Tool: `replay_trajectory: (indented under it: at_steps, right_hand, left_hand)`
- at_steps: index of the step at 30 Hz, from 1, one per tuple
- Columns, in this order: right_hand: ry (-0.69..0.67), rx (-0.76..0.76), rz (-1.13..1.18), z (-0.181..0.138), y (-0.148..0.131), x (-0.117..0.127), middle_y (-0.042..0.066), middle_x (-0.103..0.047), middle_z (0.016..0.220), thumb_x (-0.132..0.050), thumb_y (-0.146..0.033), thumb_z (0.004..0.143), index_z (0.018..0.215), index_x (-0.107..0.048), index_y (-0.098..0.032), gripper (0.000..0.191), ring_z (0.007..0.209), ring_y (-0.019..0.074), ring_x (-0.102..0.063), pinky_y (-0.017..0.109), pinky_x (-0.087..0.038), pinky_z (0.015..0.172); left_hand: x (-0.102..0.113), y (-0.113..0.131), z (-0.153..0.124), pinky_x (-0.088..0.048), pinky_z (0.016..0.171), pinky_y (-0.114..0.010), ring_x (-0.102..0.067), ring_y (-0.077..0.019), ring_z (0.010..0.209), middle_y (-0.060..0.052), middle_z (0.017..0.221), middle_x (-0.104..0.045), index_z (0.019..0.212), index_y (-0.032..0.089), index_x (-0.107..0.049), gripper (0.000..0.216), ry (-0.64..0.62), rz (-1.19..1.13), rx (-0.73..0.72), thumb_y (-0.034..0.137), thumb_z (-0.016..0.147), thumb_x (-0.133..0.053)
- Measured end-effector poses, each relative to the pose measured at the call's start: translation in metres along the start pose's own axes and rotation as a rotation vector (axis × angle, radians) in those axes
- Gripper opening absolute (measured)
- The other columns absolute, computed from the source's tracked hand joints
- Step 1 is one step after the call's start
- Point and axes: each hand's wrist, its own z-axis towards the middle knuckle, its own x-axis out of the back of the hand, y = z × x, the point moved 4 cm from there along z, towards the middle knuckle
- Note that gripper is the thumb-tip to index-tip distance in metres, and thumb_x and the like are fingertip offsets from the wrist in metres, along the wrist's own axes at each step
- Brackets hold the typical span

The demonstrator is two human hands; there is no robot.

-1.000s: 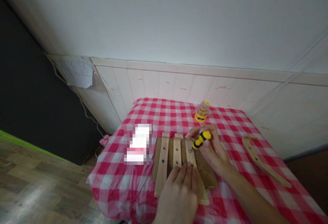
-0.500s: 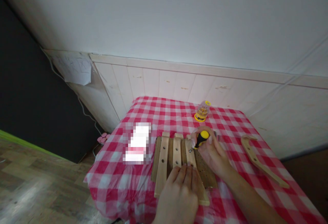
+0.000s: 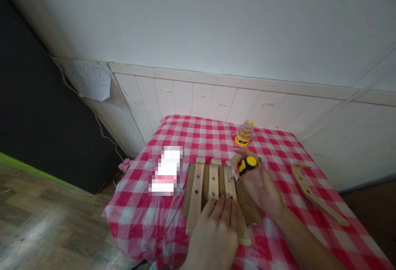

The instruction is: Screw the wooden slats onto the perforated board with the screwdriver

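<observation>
My right hand [image 3: 258,183] holds a yellow-and-black screwdriver [image 3: 248,164] between thumb and fingers, its tip down by a screw hole in the right-hand wooden slat [image 3: 229,183]. My left hand [image 3: 215,233] lies with fingers stretched out over the lower part of the middle and right slats, pressing on them. Beside these sits the left wooden slat [image 3: 194,204], with two dark screw holes. All three slats rest across a brown wooden board [image 3: 249,206] dotted with small holes. My left hand covers part of the middle slat [image 3: 213,181].
A red-and-white checked cloth [image 3: 142,220] covers the table. A loose curved wooden piece [image 3: 307,191] lies at the right. Near the wall stands a clear-topped yellow bit holder [image 3: 245,133]. Left of the board is a blurred-out white item [image 3: 167,169].
My right hand has turned and its palm has opened up more, tilting the screwdriver handle rightward. My left hand stays in nearly the same place on the slats.
</observation>
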Motion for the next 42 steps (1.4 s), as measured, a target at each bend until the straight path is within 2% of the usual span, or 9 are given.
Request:
replay_trajectory:
  at_steps: [5,13,16,19,21,24,30,34,42]
  right_hand:
    - [0.02,-0.055,0.001,0.002,0.001,0.003,0.004,-0.062,0.086,-0.053,-0.065,0.096,0.101,-0.06,-0.027,0.039,0.078,0.023,-0.06,0.038,-0.051,0.067]
    - [0.017,0.092,-0.142,0.001,-0.005,0.004,-0.004,-0.062,0.081,-0.063,-0.053,0.098,0.105,-0.045,-0.033,0.027,0.069,0.0188,-0.057,0.035,-0.047,0.067]
    - [0.044,0.097,-0.141,0.0,-0.004,0.002,-0.005,-0.055,0.074,-0.061,-0.055,0.098,0.109,-0.046,-0.034,0.028,0.064,0.0174,-0.049,0.033,-0.043,0.064]
    - [0.061,0.053,-0.037,0.002,-0.002,0.0,-0.004,-0.05,0.072,-0.051,-0.063,0.099,0.114,-0.053,-0.031,0.036,0.061,0.0179,-0.044,0.034,-0.043,0.061]
    - [0.057,0.001,0.019,0.003,-0.002,-0.001,-0.002,-0.05,0.074,-0.044,-0.067,0.099,0.113,-0.057,-0.029,0.042,0.061,0.0186,-0.044,0.035,-0.045,0.061]
    - [0.057,-0.044,0.0,0.002,0.001,0.0,0.0,-0.051,0.076,-0.046,-0.067,0.098,0.107,-0.059,-0.028,0.043,0.066,0.0202,-0.049,0.036,-0.048,0.063]
    - [0.067,-0.057,-0.021,-0.002,0.01,0.005,-0.001,-0.048,0.072,-0.047,-0.072,0.095,0.092,-0.053,-0.029,0.044,0.069,0.0224,-0.054,0.039,-0.05,0.066]
    - [0.057,-0.033,-0.035,-0.001,0.009,0.005,-0.003,-0.042,0.071,-0.046,-0.07,0.096,0.092,-0.052,-0.029,0.042,0.066,0.0217,-0.052,0.039,-0.051,0.067]
    - [0.073,-0.03,-0.092,0.0,0.01,0.003,-0.002,-0.041,0.071,-0.045,-0.073,0.095,0.09,-0.05,-0.029,0.045,0.068,0.0214,-0.05,0.037,-0.05,0.065]
  left_hand:
    - [-0.004,0.002,-0.001,-0.059,0.09,-0.032,-0.075,-0.0228,0.108,-0.017,0.122,-0.077,0.127,0.005,-0.071,0.034,-0.02,0.002,0.005,0.012,0.095,-0.058]
    - [0.005,0.0,0.003,-0.059,0.087,-0.032,-0.077,-0.0228,0.105,-0.015,0.118,-0.079,0.122,0.008,-0.074,0.03,0.009,-0.007,0.018,0.015,0.098,-0.057]
    - [0.007,-0.002,0.004,-0.059,0.088,-0.031,-0.076,-0.0226,0.107,-0.015,0.12,-0.078,0.123,0.008,-0.073,0.03,-0.009,-0.027,0.024,0.014,0.099,-0.057]
    - [0.006,-0.002,0.003,-0.059,0.089,-0.031,-0.076,-0.0219,0.108,-0.015,0.122,-0.077,0.124,0.007,-0.072,0.031,-0.026,-0.028,0.027,0.013,0.098,-0.057]
    - [0.005,-0.001,0.003,-0.06,0.088,-0.031,-0.076,-0.0218,0.106,-0.014,0.121,-0.078,0.123,0.007,-0.073,0.03,-0.01,-0.017,0.023,0.014,0.099,-0.057]
    - [0.004,0.0,0.003,-0.06,0.088,-0.031,-0.076,-0.022,0.105,-0.015,0.119,-0.078,0.122,0.007,-0.074,0.03,0.016,-0.007,0.023,0.016,0.099,-0.057]
    - [0.003,0.0,0.003,-0.059,0.091,-0.033,-0.075,-0.0235,0.109,-0.018,0.122,-0.076,0.127,0.005,-0.07,0.033,-0.042,-0.027,0.015,0.013,0.098,-0.059]
    - [0.005,0.0,0.003,-0.059,0.09,-0.032,-0.075,-0.0229,0.107,-0.016,0.121,-0.077,0.125,0.006,-0.072,0.031,-0.023,-0.035,0.013,0.015,0.099,-0.058]
    - [0.005,-0.002,0.003,-0.058,0.089,-0.032,-0.076,-0.0223,0.106,-0.016,0.12,-0.078,0.126,0.006,-0.071,0.032,-0.023,-0.032,0.008,0.015,0.099,-0.058]
